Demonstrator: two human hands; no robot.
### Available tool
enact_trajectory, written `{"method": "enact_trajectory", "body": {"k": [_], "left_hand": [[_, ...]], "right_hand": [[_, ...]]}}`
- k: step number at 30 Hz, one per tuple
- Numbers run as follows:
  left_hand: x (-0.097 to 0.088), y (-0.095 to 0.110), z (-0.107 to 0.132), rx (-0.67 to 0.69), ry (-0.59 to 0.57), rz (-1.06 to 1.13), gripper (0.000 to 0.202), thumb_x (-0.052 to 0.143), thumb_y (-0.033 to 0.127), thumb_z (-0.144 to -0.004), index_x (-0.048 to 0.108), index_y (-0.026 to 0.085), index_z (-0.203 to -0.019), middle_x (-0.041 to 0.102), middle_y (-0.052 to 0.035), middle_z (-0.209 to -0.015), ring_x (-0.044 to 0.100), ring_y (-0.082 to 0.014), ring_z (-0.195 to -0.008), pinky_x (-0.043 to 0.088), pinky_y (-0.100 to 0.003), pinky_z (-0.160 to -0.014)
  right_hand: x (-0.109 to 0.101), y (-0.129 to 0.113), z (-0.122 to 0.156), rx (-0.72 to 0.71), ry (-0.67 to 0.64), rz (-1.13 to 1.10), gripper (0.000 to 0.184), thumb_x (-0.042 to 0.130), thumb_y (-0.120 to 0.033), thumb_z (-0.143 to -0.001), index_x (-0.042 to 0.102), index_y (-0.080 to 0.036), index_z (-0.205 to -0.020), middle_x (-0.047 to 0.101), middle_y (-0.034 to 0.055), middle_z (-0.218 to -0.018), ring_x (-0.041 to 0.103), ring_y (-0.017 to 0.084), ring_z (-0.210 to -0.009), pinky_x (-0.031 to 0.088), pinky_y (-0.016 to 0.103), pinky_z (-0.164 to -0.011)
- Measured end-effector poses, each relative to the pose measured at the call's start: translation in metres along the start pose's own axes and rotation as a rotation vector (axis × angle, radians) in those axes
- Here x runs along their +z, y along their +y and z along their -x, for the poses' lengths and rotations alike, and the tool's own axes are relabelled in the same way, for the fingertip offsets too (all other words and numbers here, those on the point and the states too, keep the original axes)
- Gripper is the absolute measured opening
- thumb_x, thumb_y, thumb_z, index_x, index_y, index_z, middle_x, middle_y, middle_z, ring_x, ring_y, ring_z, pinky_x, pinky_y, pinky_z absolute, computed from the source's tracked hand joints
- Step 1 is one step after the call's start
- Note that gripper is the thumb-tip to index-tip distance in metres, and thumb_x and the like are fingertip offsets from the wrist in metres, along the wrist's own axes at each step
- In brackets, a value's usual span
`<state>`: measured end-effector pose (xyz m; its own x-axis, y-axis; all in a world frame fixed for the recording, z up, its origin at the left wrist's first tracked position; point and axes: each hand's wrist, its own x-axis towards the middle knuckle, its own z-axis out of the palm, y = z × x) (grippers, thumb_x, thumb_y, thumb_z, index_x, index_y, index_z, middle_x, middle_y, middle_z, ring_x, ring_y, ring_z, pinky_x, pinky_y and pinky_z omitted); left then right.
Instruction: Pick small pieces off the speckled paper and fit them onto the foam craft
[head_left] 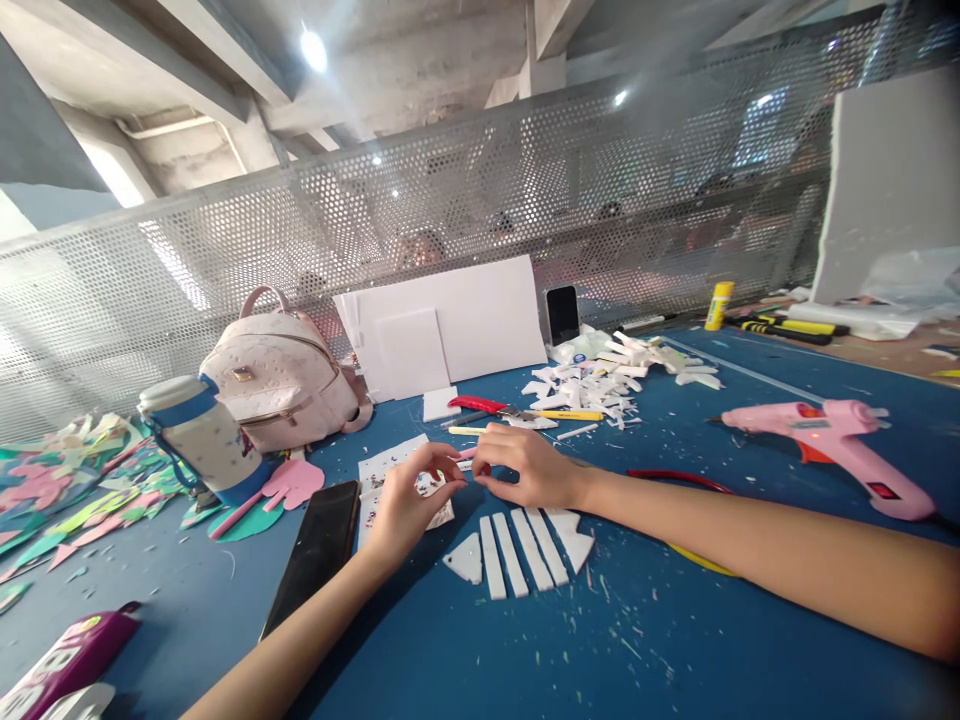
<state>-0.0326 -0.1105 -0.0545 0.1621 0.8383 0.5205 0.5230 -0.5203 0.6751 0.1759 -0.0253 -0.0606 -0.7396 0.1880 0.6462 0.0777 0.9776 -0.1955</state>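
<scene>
My left hand (412, 488) hovers over a white paper sheet (369, 508) dotted with tiny coloured bits, its thumb and fingers curled together. My right hand (531, 466) faces it closely, fingertips pinched. Anything between either set of fingertips is too small to make out. A thin pink stick (468, 453) shows behind the fingertips; whether it is touched I cannot tell. Just below the hands, white foam pieces lie in a fish-like row: a pointed piece (465, 559) with a small hole, several slanted strips (516, 555) and a notched tail piece (573, 541).
A black phone (319, 545) lies left of the paper. A pink glue gun (832, 435) rests at right. Red-handled pliers (480, 404), a yellow cutter (566, 415) and white foam scraps (592, 385) lie behind. A bottle (199, 440) and backpack (277, 375) stand at left.
</scene>
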Motion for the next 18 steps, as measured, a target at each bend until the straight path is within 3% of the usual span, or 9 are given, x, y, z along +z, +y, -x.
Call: {"method": "enact_trajectory", "body": {"k": [7, 18], "left_hand": [[0.0063, 0.0033, -0.0001, -0.042, 0.007, -0.024, 0.011, 0.07, 0.018, -0.081, 0.064, 0.021, -0.09, 0.07, 0.0005, -0.08, 0.064, -0.0142, -0.071, 0.05, -0.027, -0.071], [0.0099, 0.0051, 0.0002, -0.066, 0.001, 0.024, 0.009, 0.069, 0.016, -0.081, 0.065, 0.02, -0.088, 0.07, 0.0002, -0.08, 0.064, -0.0136, -0.072, 0.05, -0.026, -0.07]], "right_hand": [[-0.0006, -0.0008, -0.0001, -0.029, -0.038, -0.003, 0.009, 0.054, -0.021, -0.092, 0.062, -0.018, -0.09, 0.061, 0.0035, -0.082, 0.049, 0.017, -0.082, 0.041, 0.031, -0.076], [-0.0019, -0.0016, -0.0014, -0.029, -0.042, 0.001, 0.01, 0.054, -0.022, -0.093, 0.063, -0.017, -0.092, 0.061, 0.0034, -0.082, 0.05, 0.017, -0.082, 0.041, 0.03, -0.075]]}}
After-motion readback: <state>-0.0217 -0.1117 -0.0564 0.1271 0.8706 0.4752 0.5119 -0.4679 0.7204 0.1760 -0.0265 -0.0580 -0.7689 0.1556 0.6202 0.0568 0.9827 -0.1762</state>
